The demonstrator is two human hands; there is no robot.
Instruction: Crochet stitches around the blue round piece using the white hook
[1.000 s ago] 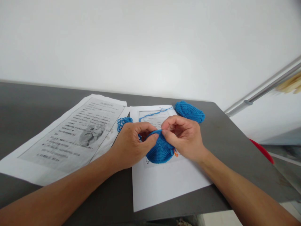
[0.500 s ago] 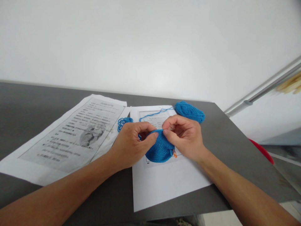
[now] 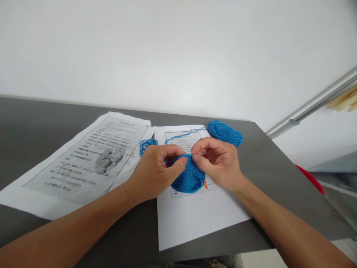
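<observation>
A round blue crochet piece (image 3: 189, 178), worked in rings, hangs between my two hands above a printed sheet. My left hand (image 3: 156, 169) pinches its upper left edge between thumb and forefinger. On the upper right edge, my right hand (image 3: 219, 160) pinches the fabric with thumb and fingertips. An orange stitch marker (image 3: 205, 184) dangles from the piece's right side. Blue yarn (image 3: 184, 136) runs across the sheet to a blue skein (image 3: 225, 132) behind my right hand. A loose tangle of blue yarn (image 3: 147, 144) lies just beyond my left hand.
The white printed sheet (image 3: 178, 227) lies under my hands on the dark grey table (image 3: 267, 163). Another printed page (image 3: 69, 163) with a picture is to the left. A white wall rises behind, and something red (image 3: 310, 179) shows beyond the table's right edge.
The crochet piece and its orange marker have shifted slightly left, and the fabric's right side is turned a little. My right hand has moved slightly left; my left hand stays put.
</observation>
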